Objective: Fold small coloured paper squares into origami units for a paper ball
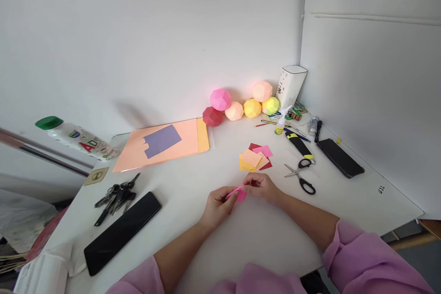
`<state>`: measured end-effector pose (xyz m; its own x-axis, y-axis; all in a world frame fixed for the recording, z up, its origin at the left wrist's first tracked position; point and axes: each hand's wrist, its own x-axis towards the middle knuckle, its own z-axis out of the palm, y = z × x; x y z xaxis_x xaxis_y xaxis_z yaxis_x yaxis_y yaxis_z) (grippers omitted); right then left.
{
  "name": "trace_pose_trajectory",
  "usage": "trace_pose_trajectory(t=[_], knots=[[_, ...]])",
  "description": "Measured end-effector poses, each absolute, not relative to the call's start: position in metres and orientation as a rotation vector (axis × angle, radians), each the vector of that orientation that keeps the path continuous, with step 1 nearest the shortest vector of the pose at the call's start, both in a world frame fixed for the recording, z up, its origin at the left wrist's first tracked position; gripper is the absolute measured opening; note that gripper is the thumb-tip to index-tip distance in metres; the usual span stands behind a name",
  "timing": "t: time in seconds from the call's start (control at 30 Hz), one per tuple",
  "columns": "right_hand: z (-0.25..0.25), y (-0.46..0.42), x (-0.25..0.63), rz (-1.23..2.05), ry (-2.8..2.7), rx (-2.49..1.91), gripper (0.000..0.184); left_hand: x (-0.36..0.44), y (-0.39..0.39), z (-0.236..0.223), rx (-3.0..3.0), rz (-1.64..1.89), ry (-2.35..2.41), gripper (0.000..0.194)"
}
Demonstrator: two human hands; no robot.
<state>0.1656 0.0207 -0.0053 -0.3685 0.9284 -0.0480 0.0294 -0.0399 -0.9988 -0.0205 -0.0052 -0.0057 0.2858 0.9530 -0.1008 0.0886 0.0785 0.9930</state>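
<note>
Between my two hands is a small piece of bright pink paper, partly folded over. My left hand pinches its left side between thumb and fingers. On the upper right edge, my right hand grips the same paper with its fingertips. Just beyond my hands lies a loose stack of small paper squares in peach, yellow, red and pink. Black-handled scissors rest partly open to the right of my right hand.
Faceted paper balls line the wall. A glue bottle, a utility knife and a black case are on the right. Paper sheets, keys, a black phone and a white bottle occupy the left.
</note>
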Motion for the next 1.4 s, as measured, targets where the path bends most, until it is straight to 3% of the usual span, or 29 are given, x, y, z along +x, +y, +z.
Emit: trace_pose_trajectory(t=[0.53, 0.77, 1.03, 1.4], knots=[[-0.0018, 0.0199, 0.1662, 1.491, -1.542, -1.032, 0.025, -0.0194, -0.0051, -0.0022, 1.319, 0.883, 1.089, 0.037], [0.0008, 0.0183, 0.1656, 1.443, -1.586, -1.068, 0.034, -0.0200, -0.0051, -0.0039, 1.315, 0.873, 1.098, 0.036], [-0.0037, 0.0172, 0.1630, 1.331, -1.673, -1.051, 0.025, -0.0183, -0.0037, -0.0037, 1.315, 0.888, 1.059, 0.029], [-0.0028, 0.0156, 0.1597, 1.171, -1.779, -1.018, 0.020, -0.0175, 0.0004, -0.0090, 1.108, 0.953, 1.062, 0.034]])
